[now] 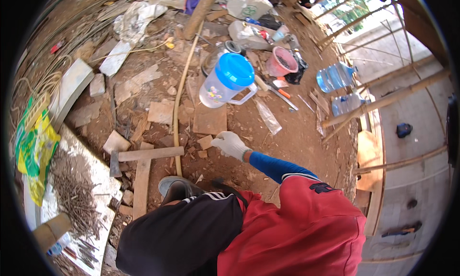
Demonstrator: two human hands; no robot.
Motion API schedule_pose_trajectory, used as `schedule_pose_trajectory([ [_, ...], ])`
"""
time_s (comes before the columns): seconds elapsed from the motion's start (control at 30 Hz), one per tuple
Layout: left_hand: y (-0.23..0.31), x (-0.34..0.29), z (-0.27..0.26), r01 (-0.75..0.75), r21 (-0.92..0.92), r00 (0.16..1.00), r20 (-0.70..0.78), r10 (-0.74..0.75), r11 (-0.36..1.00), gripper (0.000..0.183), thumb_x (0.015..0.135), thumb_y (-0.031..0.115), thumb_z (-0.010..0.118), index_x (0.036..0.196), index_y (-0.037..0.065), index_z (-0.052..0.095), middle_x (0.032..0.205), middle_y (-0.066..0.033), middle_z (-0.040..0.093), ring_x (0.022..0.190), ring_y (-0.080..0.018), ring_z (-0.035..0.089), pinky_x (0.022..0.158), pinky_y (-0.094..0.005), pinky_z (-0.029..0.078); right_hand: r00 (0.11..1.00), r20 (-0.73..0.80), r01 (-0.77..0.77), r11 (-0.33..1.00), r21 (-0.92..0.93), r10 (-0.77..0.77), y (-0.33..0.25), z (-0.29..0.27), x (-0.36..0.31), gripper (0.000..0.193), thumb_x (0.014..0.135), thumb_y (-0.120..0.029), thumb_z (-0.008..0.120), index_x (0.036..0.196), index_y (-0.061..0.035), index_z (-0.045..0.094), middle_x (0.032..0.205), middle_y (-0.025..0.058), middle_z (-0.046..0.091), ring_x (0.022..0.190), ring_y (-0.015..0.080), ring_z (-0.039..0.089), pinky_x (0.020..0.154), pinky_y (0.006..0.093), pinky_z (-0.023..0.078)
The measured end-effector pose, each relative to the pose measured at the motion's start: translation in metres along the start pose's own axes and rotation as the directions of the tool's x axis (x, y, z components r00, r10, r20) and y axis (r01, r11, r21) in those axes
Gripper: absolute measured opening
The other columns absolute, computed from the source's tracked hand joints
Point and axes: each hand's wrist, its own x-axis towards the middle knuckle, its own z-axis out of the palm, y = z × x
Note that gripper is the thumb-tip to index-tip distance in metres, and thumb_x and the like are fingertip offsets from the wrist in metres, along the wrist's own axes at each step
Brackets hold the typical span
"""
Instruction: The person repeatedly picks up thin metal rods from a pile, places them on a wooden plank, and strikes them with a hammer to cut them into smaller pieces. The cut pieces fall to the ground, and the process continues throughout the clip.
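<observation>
Crouching low over bare brown dirt (302, 146), the person has a red shirt (297, 223) and dark shorts (182, 228) filling the bottom of the view, with one boot (178, 186) poking out. The right hand (231, 145), in a white glove, has its fingers loosely bunched; can't tell whether they're pinching anything. Left hand's out of view. A broken tan piece (205, 142) sits on the ground right by the fingertips. Over to the left, a wooden-handled hatchet (151, 154) lies across a plank (142, 185), and past it a pale sheet (103, 180) holds a heap of thin brown sticks (76, 204) (twigs or rods, hard to say).

Beyond the hand there's a clear jug with a blue lid (229, 82), near a flat brown board (211, 120). The ground is littered with rubble. Further out: a pink bucket (280, 63), big clear bottle (333, 78), bamboo pole (199, 12). Off right, bamboo rails (390, 96) cross in front of grey concrete (412, 189), with daylight and greenery (354, 10) farthest back.
</observation>
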Motion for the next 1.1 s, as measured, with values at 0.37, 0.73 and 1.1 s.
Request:
schedule_pose_trajectory([
  [0.37,0.104,0.061,0.080,0.287,-0.265,0.812,0.577,-0.087,0.921,0.029,0.110,0.026,0.064,0.107,-0.002,0.065,0.110,-0.0223,0.070,0.105,-0.0402,0.072,0.090,-0.0514,0.061,0.939,0.274,0.295,0.893,-0.340,-0.206,0.032,0.045,0.009,0.049,0.098,-0.049,0.078,0.120,-0.0061,0.072,0.114,0.0199,0.078,0.111,0.0421,0.073,0.093,0.0482,0.057],
  [0.73,0.074,-0.027,-0.170,0.543,-0.801,0.809,0.579,0.098,0.254,0.031,0.108,0.030,0.067,0.098,0.001,0.062,0.104,-0.0220,0.069,0.101,-0.0410,0.073,0.086,-0.0534,0.064,0.822,0.458,0.378,0.926,0.004,-0.338,-0.100,0.098,-0.004,0.043,0.097,-0.024,0.079,0.131,0.0017,0.071,0.112,0.0175,0.081,0.098,0.0235,0.078,0.085,0.0359,0.061],
  [1.1,0.018,-0.058,-0.088,0.318,-0.346,0.927,-0.082,-0.366,0.883,0.023,0.098,0.016,0.081,0.089,-0.001,0.069,0.080,-0.0097,0.066,0.071,-0.0169,0.063,0.065,-0.0341,0.051,-0.232,0.860,0.921,-0.386,0.045,-0.454,-0.355,0.231,-0.103,0.043,0.101,-0.029,0.072,0.135,-0.0042,0.069,0.110,0.0207,0.077,0.097,0.0394,0.077,0.088,0.0450,0.061],
])
